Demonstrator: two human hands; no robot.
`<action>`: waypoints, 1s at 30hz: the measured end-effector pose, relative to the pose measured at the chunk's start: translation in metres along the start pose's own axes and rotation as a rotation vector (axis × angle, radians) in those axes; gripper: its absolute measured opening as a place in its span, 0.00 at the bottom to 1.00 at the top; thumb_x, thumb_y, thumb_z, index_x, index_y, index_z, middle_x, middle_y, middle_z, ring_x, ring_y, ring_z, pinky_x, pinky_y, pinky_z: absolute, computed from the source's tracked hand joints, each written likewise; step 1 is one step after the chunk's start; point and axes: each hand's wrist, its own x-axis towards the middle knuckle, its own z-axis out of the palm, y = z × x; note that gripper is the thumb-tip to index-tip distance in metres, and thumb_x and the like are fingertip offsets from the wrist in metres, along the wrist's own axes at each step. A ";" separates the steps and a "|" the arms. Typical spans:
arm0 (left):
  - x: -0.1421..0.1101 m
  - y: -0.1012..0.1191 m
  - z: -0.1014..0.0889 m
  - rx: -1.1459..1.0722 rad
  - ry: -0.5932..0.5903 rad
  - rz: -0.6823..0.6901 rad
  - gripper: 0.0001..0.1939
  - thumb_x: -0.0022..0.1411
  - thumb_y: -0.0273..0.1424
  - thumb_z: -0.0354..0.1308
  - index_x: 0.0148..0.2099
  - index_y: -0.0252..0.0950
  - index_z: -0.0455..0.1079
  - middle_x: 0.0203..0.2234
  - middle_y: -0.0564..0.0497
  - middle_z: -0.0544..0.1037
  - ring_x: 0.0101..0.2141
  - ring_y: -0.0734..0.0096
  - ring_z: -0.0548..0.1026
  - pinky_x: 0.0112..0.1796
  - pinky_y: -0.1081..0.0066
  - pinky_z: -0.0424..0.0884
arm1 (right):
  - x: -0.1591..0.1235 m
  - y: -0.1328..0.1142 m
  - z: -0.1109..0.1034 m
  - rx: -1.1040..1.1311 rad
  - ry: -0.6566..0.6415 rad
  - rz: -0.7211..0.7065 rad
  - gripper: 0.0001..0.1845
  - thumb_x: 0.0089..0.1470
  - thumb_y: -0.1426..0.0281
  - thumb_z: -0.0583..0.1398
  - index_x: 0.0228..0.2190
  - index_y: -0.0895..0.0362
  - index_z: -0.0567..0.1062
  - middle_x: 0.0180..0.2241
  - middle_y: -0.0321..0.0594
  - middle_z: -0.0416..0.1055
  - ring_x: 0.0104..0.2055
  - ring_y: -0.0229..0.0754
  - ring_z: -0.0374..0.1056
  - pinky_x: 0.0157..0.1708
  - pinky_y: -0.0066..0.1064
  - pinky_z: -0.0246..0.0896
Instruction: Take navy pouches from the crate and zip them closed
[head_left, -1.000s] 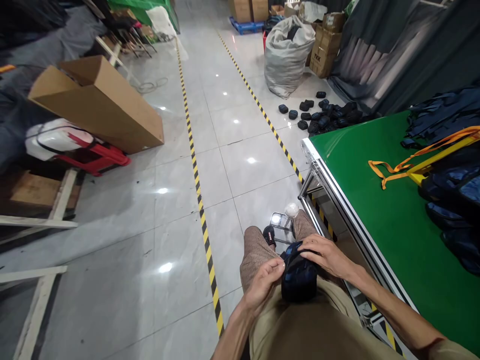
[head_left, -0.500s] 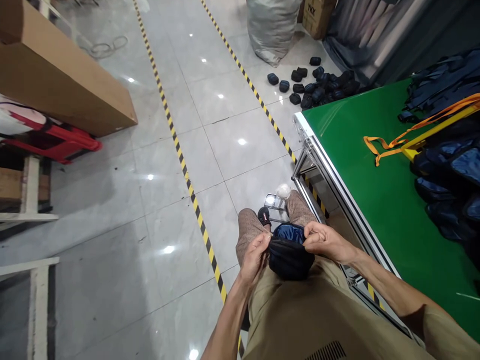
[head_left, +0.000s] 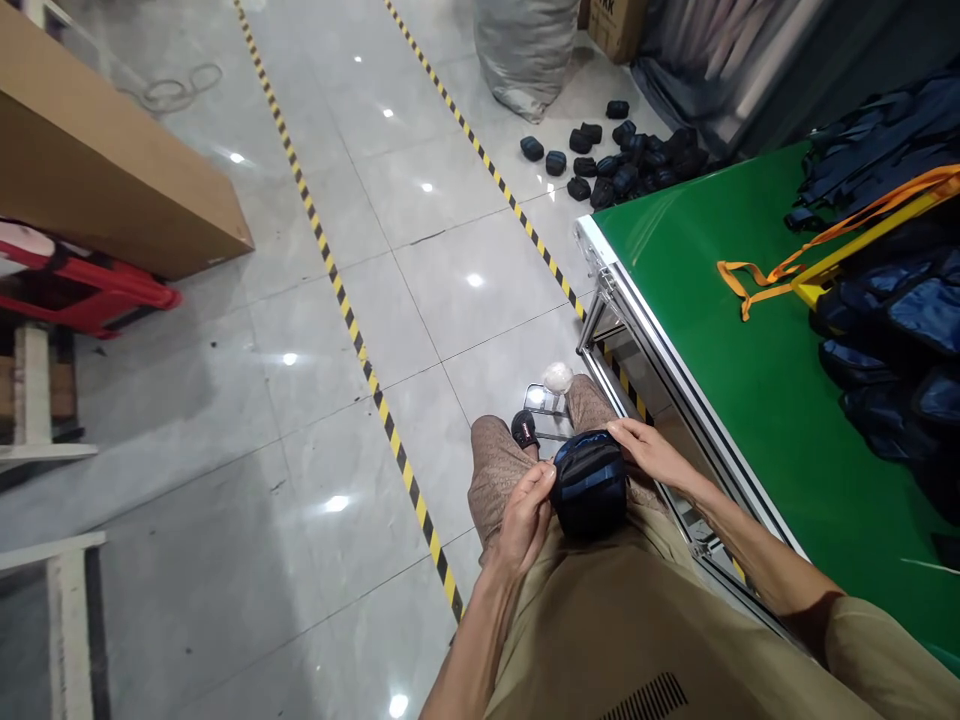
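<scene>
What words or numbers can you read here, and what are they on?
"KK", partly cut off by the picture's top edge: on the brown carton.
Too small to read: the mark on the black shoe.
No words I can make out: on the dark pouch.

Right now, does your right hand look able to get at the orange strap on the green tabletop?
Probably, with a lean: nothing stands on the green tabletop between the right hand and the orange strap, though that hand must first leave the dark pouch.
</scene>
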 end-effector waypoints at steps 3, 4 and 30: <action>-0.001 0.004 0.000 0.021 -0.044 0.004 0.20 0.61 0.46 0.77 0.35 0.35 0.78 0.36 0.49 0.79 0.40 0.66 0.73 0.45 0.70 0.70 | -0.001 -0.005 -0.003 0.163 -0.082 0.076 0.32 0.65 0.37 0.61 0.41 0.53 0.84 0.45 0.42 0.82 0.51 0.52 0.73 0.57 0.40 0.63; -0.001 0.005 0.000 0.034 -0.052 0.001 0.21 0.61 0.46 0.77 0.35 0.34 0.76 0.34 0.50 0.77 0.39 0.68 0.72 0.44 0.72 0.70 | -0.002 -0.007 -0.005 0.220 -0.120 0.095 0.31 0.63 0.37 0.63 0.40 0.53 0.84 0.44 0.41 0.81 0.50 0.52 0.72 0.56 0.40 0.63; 0.105 0.015 -0.029 1.747 -0.343 0.359 0.16 0.73 0.30 0.45 0.54 0.38 0.73 0.39 0.44 0.83 0.39 0.57 0.81 0.40 0.65 0.67 | 0.023 0.029 0.006 -0.423 0.072 -0.280 0.06 0.61 0.72 0.60 0.32 0.52 0.71 0.29 0.31 0.68 0.32 0.40 0.61 0.34 0.34 0.46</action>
